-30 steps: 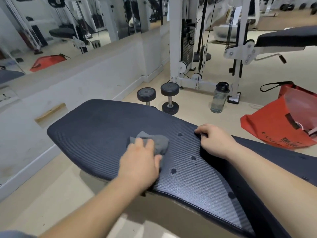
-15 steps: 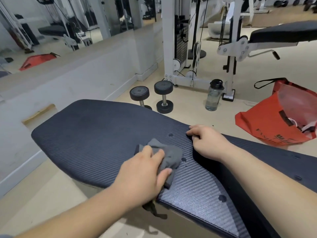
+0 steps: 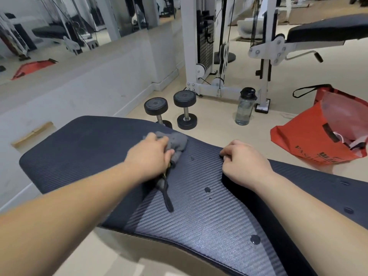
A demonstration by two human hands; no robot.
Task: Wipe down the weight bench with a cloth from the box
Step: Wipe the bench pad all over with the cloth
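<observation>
The dark ribbed pad of the weight bench [image 3: 83,156] fills the middle of the view. My left hand [image 3: 149,156] presses a crumpled grey cloth [image 3: 176,143] onto the pad near its far edge. A dark strap [image 3: 166,193] trails on the pad behind that hand. My right hand [image 3: 243,162] rests with curled fingers on the pad's far edge, where the seat and back pads meet. Small wet drops [image 3: 207,189] sit on the pad between my arms. The box is not in view.
Two black dumbbells [image 3: 185,110] stand on the floor just beyond the bench, with a clear water bottle [image 3: 244,107] to their right. A red bag [image 3: 318,134] lies at the right. A white cable machine [image 3: 201,46] and another bench [image 3: 326,30] stand behind. A mirrored wall runs along the left.
My left hand has slid the cloth away from me, from the near middle of the pad to its far edge. My right hand has stayed on the pad's edge.
</observation>
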